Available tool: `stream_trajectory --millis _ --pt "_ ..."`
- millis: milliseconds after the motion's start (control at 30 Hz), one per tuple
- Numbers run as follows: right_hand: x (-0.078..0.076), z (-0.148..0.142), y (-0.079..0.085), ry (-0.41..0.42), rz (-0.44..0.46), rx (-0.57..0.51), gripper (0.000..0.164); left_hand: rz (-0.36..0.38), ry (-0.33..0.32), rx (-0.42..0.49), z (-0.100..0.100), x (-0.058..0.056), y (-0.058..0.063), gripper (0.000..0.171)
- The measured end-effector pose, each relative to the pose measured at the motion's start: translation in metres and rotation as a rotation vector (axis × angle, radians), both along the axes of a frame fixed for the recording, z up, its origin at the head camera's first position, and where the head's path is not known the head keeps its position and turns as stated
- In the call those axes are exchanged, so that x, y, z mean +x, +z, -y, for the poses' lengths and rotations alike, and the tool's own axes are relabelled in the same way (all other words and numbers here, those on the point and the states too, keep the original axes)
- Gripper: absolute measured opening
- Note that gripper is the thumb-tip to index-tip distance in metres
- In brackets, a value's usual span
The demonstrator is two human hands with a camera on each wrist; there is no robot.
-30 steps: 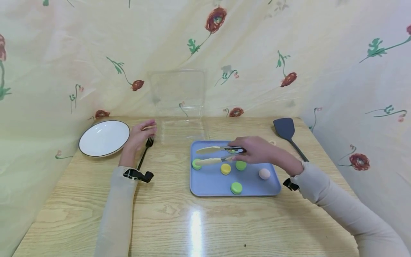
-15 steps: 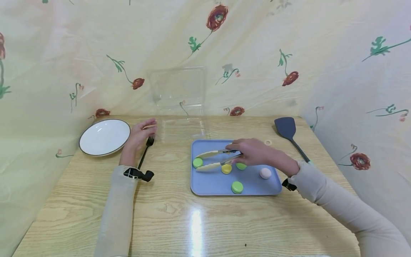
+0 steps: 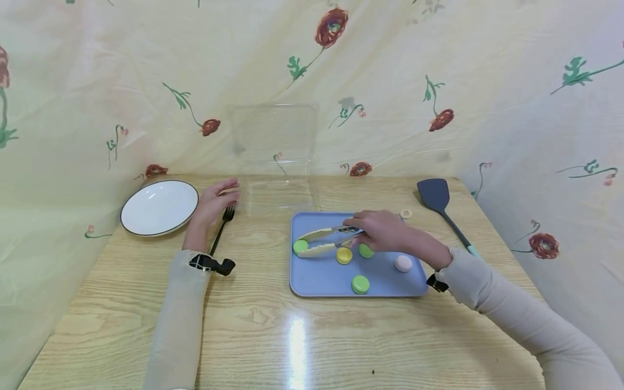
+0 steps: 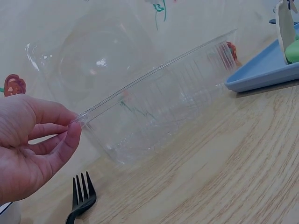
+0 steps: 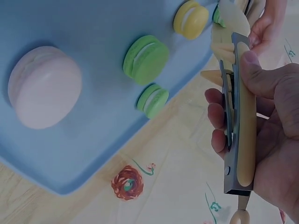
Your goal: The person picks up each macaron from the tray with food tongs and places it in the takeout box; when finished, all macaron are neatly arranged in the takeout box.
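1. Since a second ago, the tongs (image 5: 246, 135) have come lower at the tray's (image 3: 317, 283) left end. Their tips straddle the green macaron (image 3: 300, 247) there, and the gap is narrower than half a second ago.
2. Right hand (image 5: 275, 107): fingers and thumb wrapped round the tongs, gripping. Left hand (image 4: 36, 142): thumb and fingers pinching the rim of the clear box (image 4: 154, 105), just beyond the tray's far left corner.
3. We judge the step in hand to be a pinch on that macaron. We would keep both tips low over the tray, one each side of the macaron's middle, then squeeze evenly. An off-centre bite would likely skid it toward the tray's rim.
4. Light pressure should do, we think; the yellow macaron (image 3: 344, 255), nearer the tray's middle, sits close to the lower tong arm and could get nudged.
5. Whether the tips touch the green one yet, we cannot tell.
6. Its look: small, round, bright green, lying flat on the tray near its left wall. We cannot make out its filling; a fellow green (image 5: 145, 59), further right on the tray, shows a pale band between two smooth shells.
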State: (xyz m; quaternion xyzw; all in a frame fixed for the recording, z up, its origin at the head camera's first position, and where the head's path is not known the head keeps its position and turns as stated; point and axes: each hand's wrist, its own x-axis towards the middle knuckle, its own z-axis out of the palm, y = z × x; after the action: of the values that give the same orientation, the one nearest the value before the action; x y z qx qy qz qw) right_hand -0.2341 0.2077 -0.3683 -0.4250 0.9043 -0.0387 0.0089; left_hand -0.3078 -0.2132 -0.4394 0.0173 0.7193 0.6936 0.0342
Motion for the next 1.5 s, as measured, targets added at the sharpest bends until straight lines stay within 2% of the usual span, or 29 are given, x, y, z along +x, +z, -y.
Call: stream_trajectory --millis 233,500,667,867,1133,1267,1367,1500 --pt "0.002 0.0 0.0 -0.012 -0.001 -0.016 0.042 0.041 0.002 0.01 0.0 0.002 0.004 0.057" --pt "0.001 -0.002 0.0 -0.002 -0.029 -0.036 0.042 0.078 -0.024 0.023 -0.002 0.014 0.024 0.057" --pt "0.0 -0.003 0.005 0.005 -0.06 -0.071 0.04 0.079 -0.03 0.023 -0.003 0.017 0.028 0.057" --pt "-0.001 -0.004 0.018 -0.023 -0.058 -0.113 0.042 0.076 -0.029 0.019 -0.003 0.016 0.027 0.058" --pt "-0.007 -0.004 0.035 -0.083 -0.11 -0.138 0.044 0.07 -0.032 0.026 -0.004 0.017 0.027 0.059" --pt "-0.014 -0.001 0.042 -0.104 -0.138 -0.187 0.045 0.069 -0.03 0.032 -0.003 0.017 0.026 0.059" --pt "-0.022 0.001 0.045 -0.119 -0.163 -0.223 0.046 0.068 -0.024 0.048 -0.002 0.013 0.021 0.058" --pt "-0.036 0.007 0.046 -0.15 -0.172 -0.252 0.046 0.055 -0.019 0.042 0.0 0.005 0.009 0.059"
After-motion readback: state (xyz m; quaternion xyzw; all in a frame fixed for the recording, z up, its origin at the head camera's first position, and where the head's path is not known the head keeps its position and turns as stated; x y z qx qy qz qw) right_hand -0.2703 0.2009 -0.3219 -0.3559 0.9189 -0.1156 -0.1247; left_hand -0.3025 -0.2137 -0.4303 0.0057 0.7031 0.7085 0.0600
